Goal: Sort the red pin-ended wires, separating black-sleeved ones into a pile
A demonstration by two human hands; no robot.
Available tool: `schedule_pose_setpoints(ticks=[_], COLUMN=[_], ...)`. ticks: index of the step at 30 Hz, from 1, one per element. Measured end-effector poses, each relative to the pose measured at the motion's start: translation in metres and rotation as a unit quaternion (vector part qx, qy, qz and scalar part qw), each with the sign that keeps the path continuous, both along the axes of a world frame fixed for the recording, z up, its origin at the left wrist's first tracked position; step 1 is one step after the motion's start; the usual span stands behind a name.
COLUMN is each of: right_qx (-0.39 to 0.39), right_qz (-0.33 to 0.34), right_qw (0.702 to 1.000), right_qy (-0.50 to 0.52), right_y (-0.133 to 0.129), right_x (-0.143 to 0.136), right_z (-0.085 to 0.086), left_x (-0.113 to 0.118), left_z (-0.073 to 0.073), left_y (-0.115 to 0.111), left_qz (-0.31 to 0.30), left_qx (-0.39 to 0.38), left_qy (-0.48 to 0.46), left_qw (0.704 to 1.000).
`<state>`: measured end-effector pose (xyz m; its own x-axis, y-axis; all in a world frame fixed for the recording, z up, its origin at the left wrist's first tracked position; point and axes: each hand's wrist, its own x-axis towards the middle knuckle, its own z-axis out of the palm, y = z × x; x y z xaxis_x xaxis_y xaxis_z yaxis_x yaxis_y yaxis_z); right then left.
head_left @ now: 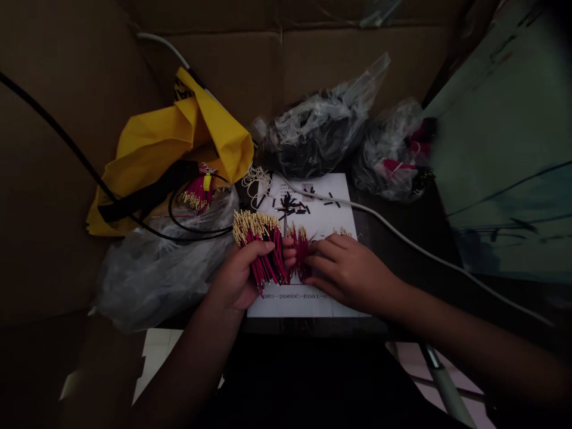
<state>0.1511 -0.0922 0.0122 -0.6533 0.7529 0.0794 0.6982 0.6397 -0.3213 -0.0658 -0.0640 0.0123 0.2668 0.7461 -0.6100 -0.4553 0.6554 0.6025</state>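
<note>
My left hand (243, 271) is wrapped round a thick bundle of short red and black wires (268, 256) with gold pin ends facing up and away. Its fingertips show on the bundle's right side. Just to the right, a smaller group of red wires (300, 247) sits over a printed white sheet (286, 307). My right hand (342, 268) has its fingers bent and pressed against that group; the thumb is hidden. More gold pin ends (342, 231) show beyond the right hand. Small black tube pieces (292, 205) lie scattered on the sheet.
A yellow bag (152, 140) and a tied wire bundle (199, 190) lie left, above clear plastic (165, 268). Filled plastic bags (313, 131) stand at the back. A grey cable (402, 229) crosses the dark table, and cardboard (214, 65) walls the back. Pale rubber bands (257, 182) lie beside the sheet.
</note>
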Motion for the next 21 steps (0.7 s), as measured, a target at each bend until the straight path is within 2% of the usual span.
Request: schedule_pose_setpoints(ticks=[8, 13, 21], right_qx=[0.052, 0.048, 0.080], right_qz=[0.019, 0.044, 0.019], right_qw=[0.998, 0.998, 0.996], right_qy=[-0.010, 0.001, -0.027], right_y=[0.000, 0.002, 0.005], right_x=[0.006, 0.001, 0.016], right_z=[-0.005, -0.005, -0.003], left_x=[-0.016, -0.022, -0.024], left_z=[0.006, 0.008, 0.005], left_y=[-0.003, -0.007, -0.008], left_qz=[-0.026, -0.014, 0.001], left_qx=[-0.009, -0.013, -0.005], left_qy=[0.046, 0.063, 0.053], left_qw=[0.999, 0.998, 0.999])
